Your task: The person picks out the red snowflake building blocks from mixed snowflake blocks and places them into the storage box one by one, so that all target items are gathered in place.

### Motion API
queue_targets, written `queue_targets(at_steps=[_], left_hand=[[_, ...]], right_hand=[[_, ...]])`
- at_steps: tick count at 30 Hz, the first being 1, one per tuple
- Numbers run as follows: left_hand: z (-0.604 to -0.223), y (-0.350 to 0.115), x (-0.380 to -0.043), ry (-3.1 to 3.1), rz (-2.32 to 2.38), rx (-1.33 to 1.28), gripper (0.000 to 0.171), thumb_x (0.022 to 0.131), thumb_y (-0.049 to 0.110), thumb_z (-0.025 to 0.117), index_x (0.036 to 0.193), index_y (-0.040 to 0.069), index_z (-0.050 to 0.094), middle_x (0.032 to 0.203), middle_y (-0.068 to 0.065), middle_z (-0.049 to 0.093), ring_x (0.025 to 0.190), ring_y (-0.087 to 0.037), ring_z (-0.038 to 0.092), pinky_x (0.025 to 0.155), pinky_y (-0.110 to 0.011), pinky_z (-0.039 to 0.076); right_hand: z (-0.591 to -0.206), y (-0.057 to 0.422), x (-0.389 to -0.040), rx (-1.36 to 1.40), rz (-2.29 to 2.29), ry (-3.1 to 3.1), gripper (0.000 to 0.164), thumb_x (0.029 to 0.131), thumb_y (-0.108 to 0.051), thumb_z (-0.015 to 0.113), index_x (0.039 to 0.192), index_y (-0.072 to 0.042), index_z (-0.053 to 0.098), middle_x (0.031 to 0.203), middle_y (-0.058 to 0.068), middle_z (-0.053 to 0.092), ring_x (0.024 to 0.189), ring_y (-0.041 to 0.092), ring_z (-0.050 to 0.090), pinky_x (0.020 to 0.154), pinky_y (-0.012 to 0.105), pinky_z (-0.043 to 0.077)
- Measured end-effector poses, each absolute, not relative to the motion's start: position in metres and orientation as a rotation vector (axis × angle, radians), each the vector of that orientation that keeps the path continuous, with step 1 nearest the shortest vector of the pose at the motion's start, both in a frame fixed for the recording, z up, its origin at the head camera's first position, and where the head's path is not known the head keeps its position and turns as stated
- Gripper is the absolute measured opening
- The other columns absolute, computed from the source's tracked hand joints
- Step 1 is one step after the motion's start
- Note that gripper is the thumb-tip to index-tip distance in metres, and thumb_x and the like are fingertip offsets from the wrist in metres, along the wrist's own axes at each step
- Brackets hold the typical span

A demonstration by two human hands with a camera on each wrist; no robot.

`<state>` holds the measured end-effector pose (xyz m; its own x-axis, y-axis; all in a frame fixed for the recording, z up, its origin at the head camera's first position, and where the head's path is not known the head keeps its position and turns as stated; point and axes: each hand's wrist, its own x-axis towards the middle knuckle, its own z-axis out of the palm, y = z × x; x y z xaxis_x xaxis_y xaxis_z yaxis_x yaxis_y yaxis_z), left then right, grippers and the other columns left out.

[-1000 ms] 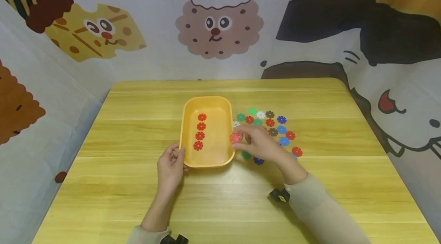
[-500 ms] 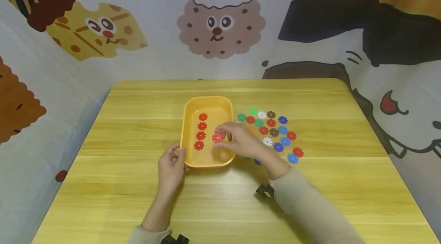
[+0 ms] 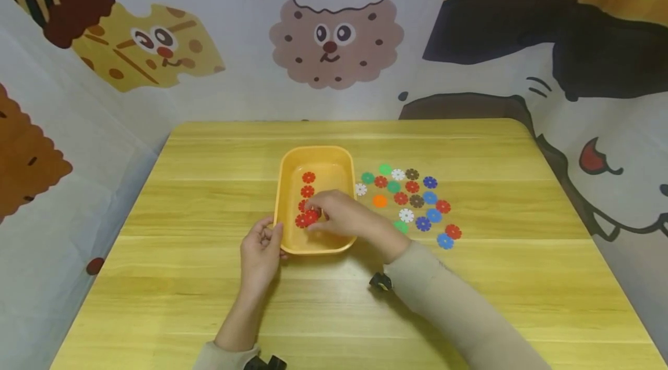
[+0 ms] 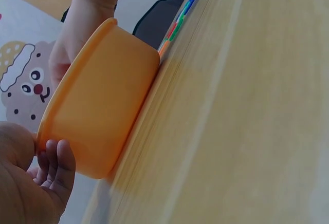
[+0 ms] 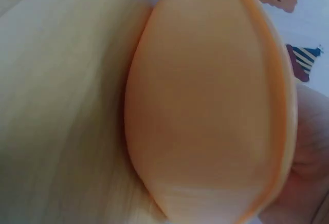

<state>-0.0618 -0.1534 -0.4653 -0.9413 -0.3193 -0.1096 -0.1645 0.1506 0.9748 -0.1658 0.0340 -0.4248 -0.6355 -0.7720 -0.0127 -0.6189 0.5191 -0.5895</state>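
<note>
In the head view, a yellow plastic tray (image 3: 316, 249) stands on the table. My left hand (image 3: 260, 251) grips its near left edge, thumb at the rim and fingers against the outer wall, as the left wrist view also shows. My right hand (image 3: 344, 216) reaches over the right rim and pinches a red flower-shaped plastic disc (image 3: 312, 217) low inside the tray. This disc overlaps the nearest red disc (image 3: 301, 221) of a column along the tray's left half. In the right wrist view the tray's wall (image 5: 205, 100) hides my right fingertips.
Right of the tray, several flower-shaped discs lie scattered flat, among them an orange disc (image 3: 380, 201), a white disc (image 3: 406, 215) and a blue disc (image 3: 445, 240). The wooden table (image 3: 156, 277) meets a cartoon-printed cloth (image 3: 219, 103) at its back edge.
My right hand has carried the red disc leftward, from the tray's right rim to the near end of the red column, and lowered it. My left hand stays on the tray.
</note>
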Motion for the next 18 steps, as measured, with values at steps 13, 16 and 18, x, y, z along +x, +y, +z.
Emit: queue_targets(at_steps=[13,16,18], left_hand=[[-0.464,-0.154,-0.062,-2.266,-1.928,0.467,0.031,0.102,0.016,0.063,0.126,-0.004,0.061,0.082,-0.021,0.062,0.054,-0.015,0.06,0.051,-0.032,0.058],[-0.465,-0.154,-0.062,-2.27,-1.915,0.464,0.03,0.102,0.015,0.063,0.125,-0.004,0.061,0.08,-0.02,0.062,0.054,-0.015,0.06,0.051,-0.032,0.058],[-0.465,-0.154,-0.062,-2.276,-1.903,0.467,0.03,0.102,0.015,0.062,0.125,-0.004,0.06,0.08,-0.019,0.062,0.054,-0.015,0.061,0.051,-0.032,0.058]], right_hand=[[-0.441,0.011,-0.166,-1.258,-0.595,2.408,0.022,0.088,-0.03,0.081,0.096,-0.013,0.069,0.075,-0.009,0.059,0.068,0.008,0.054,0.064,0.022,0.046],[-0.441,0.012,-0.166,-1.263,-0.641,2.405,0.026,0.088,-0.033,0.081,0.098,-0.011,0.069,0.074,-0.008,0.059,0.067,0.009,0.054,0.063,0.023,0.046],[-0.439,0.014,-0.165,-1.254,-0.706,2.423,0.029,0.088,-0.033,0.081,0.101,-0.01,0.069,0.076,-0.006,0.059,0.069,0.011,0.054,0.065,0.024,0.046]])
